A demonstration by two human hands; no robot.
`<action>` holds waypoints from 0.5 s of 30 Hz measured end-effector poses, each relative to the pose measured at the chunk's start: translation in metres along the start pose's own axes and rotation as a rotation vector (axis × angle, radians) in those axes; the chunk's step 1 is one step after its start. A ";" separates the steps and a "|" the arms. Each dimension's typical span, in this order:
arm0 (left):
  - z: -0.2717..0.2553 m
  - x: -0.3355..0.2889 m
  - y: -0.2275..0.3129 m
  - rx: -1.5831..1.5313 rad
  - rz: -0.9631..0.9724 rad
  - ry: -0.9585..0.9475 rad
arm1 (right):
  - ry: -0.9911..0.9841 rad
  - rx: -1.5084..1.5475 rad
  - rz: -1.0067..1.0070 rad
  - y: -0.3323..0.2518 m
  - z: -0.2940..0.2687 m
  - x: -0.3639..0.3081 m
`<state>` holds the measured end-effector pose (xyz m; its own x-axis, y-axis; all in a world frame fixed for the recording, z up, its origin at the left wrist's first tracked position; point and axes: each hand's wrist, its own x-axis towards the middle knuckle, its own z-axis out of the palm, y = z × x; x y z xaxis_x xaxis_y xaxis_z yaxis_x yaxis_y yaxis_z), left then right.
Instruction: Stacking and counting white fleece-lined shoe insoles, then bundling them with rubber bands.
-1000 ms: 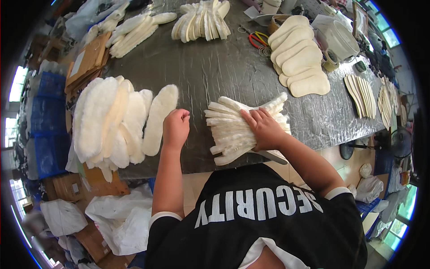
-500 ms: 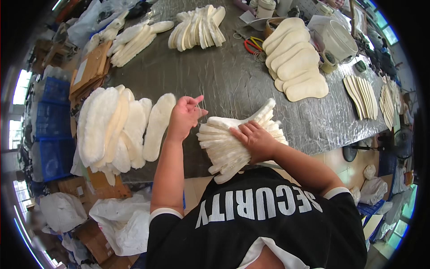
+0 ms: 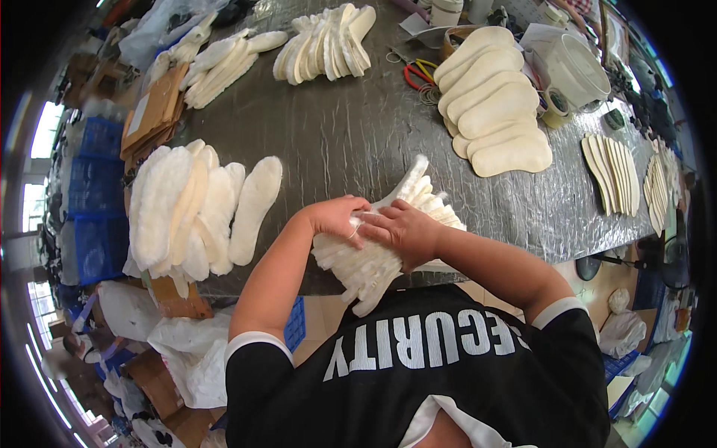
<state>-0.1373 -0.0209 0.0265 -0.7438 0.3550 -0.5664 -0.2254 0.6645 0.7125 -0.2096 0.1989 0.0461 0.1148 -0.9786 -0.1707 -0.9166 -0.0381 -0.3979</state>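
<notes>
Left hand (image 3: 334,216) now on diagonal insoles (image 3: 388,239).

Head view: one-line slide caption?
Both hands, left and right, press a fanned stack of white fleece insoles at the table edge.

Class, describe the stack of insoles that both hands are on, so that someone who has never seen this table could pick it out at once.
Start at the grey table and go to its near edge, in front of the person. There the left hand and the right hand rest on a fanned stack of white fleecy insoles. Unlike the other insole piles, it overhangs the table edge and lies under both hands.
</notes>
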 end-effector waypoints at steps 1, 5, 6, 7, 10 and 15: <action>0.001 -0.004 0.001 -0.020 -0.017 -0.026 | -0.017 0.020 -0.042 0.002 0.001 0.001; 0.029 -0.032 -0.038 -0.690 -0.061 -0.096 | -0.039 0.040 -0.120 -0.002 0.004 0.004; 0.042 -0.042 -0.053 -0.719 -0.055 -0.084 | -0.029 0.031 -0.138 -0.006 0.004 0.003; 0.058 -0.054 -0.061 -0.736 -0.056 -0.068 | -0.021 0.024 -0.151 -0.009 0.005 0.002; 0.124 -0.101 -0.070 -0.867 -0.050 0.202 | -0.037 0.040 -0.238 -0.021 0.013 0.008; 0.219 -0.153 -0.022 -1.327 -0.326 0.514 | -0.089 0.012 -0.358 -0.040 0.018 0.034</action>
<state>0.1192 0.0541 0.0064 -0.6211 -0.1483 -0.7695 -0.6156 -0.5153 0.5962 -0.1624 0.1703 0.0403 0.4606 -0.8823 -0.0965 -0.8078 -0.3717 -0.4575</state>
